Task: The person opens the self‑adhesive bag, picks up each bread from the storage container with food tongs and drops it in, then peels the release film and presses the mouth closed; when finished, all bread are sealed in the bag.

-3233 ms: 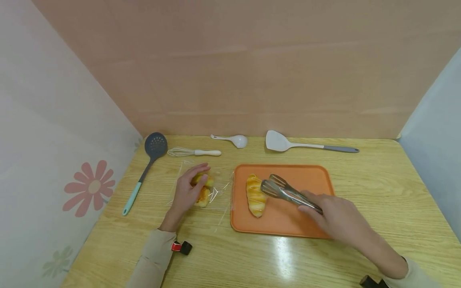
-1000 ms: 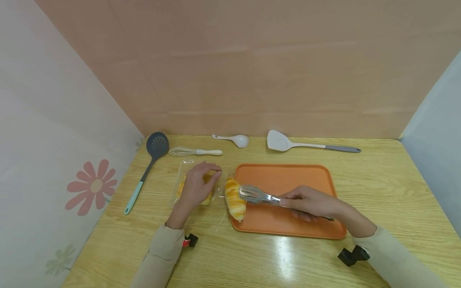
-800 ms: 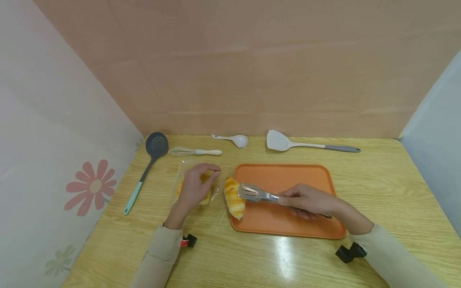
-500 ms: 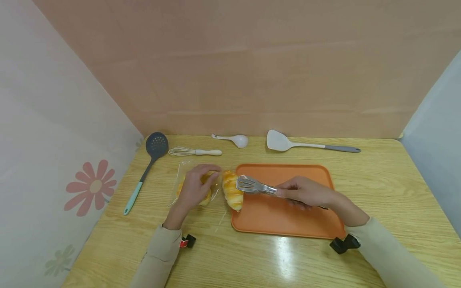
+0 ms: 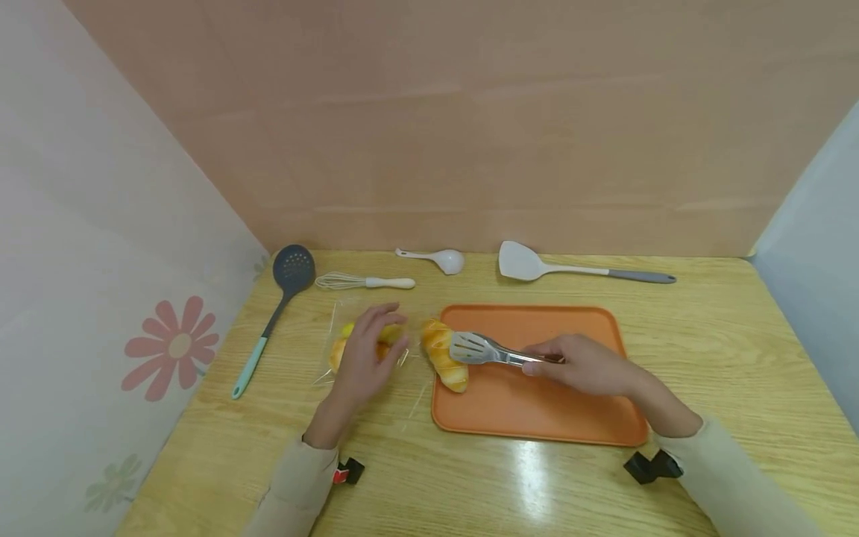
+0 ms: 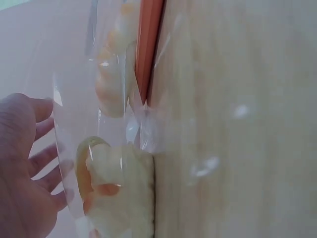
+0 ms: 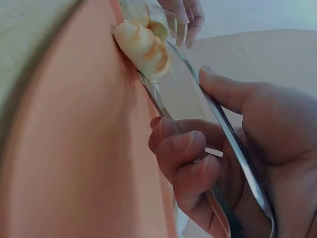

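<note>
A clear plastic bag [image 5: 333,344] lies left of the orange tray [image 5: 537,410], with yellow-brown bread pieces [image 6: 116,186] in it. My left hand [image 5: 371,358] is over the bag, its fingers spread and touching the film's raised edge. My right hand [image 5: 582,364] grips metal tongs [image 5: 479,349], thumb on one arm and curled fingers round the other. At the tongs' tips a long, ridged bread roll [image 5: 446,358] slants across the tray's left rim. The tong arms stand apart in the right wrist view; whether the roll is in the bag's mouth I cannot tell.
Along the back lie a dark skimmer [image 5: 293,270] with a mint handle, a whisk [image 5: 365,282], a white ladle [image 5: 446,261] and a white turner [image 5: 523,262] with a grey handle end. Walls enclose the wooden table's [image 5: 705,335] back and sides.
The roll has come leftward with the tongs from the tray to its left rim. Lately its near end has swung right. My left hand has shifted slightly right, its fingers now more spread.
</note>
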`<action>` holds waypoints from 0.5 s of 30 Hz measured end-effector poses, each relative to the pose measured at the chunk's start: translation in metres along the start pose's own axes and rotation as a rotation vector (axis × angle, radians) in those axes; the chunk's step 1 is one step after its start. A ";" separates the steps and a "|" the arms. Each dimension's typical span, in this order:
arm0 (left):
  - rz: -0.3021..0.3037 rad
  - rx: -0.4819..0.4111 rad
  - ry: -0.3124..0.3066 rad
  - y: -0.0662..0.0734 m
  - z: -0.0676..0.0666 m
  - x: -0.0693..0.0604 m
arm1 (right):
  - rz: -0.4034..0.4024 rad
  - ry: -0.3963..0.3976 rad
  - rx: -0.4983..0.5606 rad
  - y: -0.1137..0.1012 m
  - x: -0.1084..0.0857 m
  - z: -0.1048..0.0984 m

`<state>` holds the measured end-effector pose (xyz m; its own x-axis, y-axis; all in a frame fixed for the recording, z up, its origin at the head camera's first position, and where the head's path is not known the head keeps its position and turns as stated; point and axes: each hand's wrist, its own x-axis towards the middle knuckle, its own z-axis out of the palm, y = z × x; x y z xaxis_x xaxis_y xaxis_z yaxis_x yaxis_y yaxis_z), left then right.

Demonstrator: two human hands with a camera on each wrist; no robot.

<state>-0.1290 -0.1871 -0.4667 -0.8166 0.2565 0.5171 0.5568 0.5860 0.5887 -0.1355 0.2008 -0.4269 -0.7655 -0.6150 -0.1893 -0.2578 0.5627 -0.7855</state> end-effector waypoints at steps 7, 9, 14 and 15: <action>-0.020 0.011 0.087 -0.008 0.011 -0.027 | 0.060 -0.073 0.188 0.006 -0.011 0.010; -0.017 0.024 0.106 -0.013 0.016 -0.033 | 0.051 -0.083 0.220 0.009 -0.013 0.011; 0.054 0.058 0.133 -0.017 0.023 -0.038 | 0.043 -0.088 0.245 0.014 -0.012 0.014; 0.077 0.057 0.142 -0.017 0.023 -0.038 | 0.034 -0.086 0.236 0.014 -0.011 0.014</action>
<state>-0.1109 -0.1889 -0.5110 -0.7399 0.1933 0.6443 0.6041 0.6122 0.5101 -0.1222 0.2076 -0.4437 -0.7160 -0.6482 -0.2591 -0.0804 0.4452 -0.8918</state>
